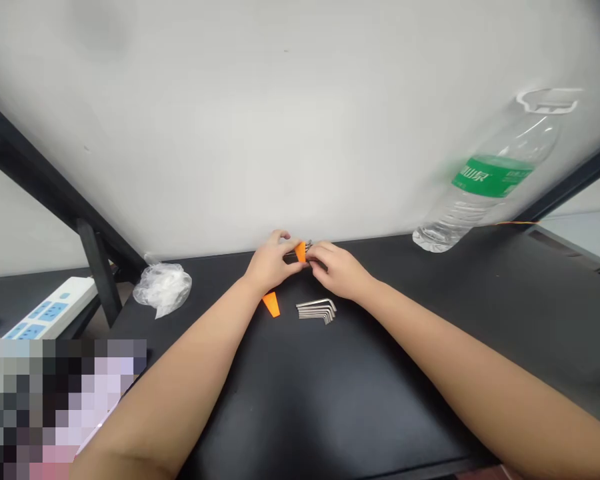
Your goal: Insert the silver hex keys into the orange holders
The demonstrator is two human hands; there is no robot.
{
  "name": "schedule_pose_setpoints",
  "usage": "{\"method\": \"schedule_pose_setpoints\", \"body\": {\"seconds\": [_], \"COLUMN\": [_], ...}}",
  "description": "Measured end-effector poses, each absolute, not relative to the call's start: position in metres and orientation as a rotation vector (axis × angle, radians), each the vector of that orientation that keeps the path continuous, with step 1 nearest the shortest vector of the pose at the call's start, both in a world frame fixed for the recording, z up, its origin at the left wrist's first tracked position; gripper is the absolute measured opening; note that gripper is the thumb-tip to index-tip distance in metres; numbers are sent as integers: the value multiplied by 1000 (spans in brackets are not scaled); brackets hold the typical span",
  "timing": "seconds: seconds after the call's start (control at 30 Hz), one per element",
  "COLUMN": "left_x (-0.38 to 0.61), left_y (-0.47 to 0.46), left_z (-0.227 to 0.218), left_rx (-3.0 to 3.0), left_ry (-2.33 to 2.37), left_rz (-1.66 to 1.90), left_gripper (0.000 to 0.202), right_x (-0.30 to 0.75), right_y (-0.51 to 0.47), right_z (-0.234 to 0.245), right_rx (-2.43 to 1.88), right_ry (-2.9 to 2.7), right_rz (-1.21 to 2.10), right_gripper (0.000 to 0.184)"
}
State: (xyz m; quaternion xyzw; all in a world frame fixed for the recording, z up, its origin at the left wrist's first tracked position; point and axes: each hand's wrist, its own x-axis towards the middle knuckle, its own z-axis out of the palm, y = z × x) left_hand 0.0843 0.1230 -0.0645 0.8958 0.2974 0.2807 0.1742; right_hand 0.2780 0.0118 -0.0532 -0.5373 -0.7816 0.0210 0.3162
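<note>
An orange plastic hex key holder [301, 251] stands between my hands, near the back edge of the table, with metal hex key ends [308, 245] sticking out of it. My left hand [271, 265] grips it from the left, thumb below and fingers above. On the other side, my right hand [339, 269] is closed in a pinch at the hex key ends; its fingertips partly hide what they hold. Several loose L-shaped hex keys [316, 310] lie side by side in front of my right hand. A second orange piece [271, 305] lies by my left wrist.
A crumpled clear plastic bag [163, 288] sits at the table's left. Against the white wall at the right stands a large clear bottle [491, 177] with a green label. Black frame bars flank the black table [330, 400]. A white power strip [50, 310] lies beyond the left bar.
</note>
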Motion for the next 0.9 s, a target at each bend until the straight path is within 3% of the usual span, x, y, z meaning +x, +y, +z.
{"method": "schedule_pose_setpoints", "body": {"seconds": [0.2,0.67,0.9], "left_x": [82,81,83], "left_y": [127,126,125], "left_z": [-66,-63,-64], "left_rx": [2528,2564,2584], "left_ry": [862,912,916], "left_rz": [808,798,804], "left_gripper": [49,49,48], "right_x": [310,337,328], "right_y": [18,36,27], "right_z": [-58,-73,-49], "right_rx": [-1606,-1754,-2093], "right_ry": [-1913,-1961,-1830], "right_rz": [-97,135,576], "right_gripper": [15,16,9]}}
